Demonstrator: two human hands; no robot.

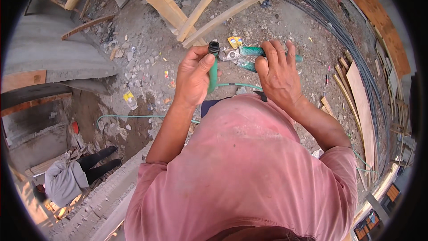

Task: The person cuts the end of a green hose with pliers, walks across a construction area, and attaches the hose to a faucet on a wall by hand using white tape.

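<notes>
My left hand (191,75) is closed round the end of a green hose (212,79), its thumb pressed along the hose near the top. A black ribbed fitting (214,46) sits in that end and points up. My right hand (282,75) grips green-handled pliers (231,55), with the fingers over the upper handle and the thumb by the lower one. The handles are spread apart. The metal head is right beside the black fitting, but whether the jaws touch it I cannot tell.
Wooden beams (249,6) slant across the ground ahead. Long dark bars (343,35) and a plywood strip (360,107) lie at right. A thin green hose (133,116) runs over the rubble. At lower left a person in grey (66,183) bends beside a concrete ledge (100,203).
</notes>
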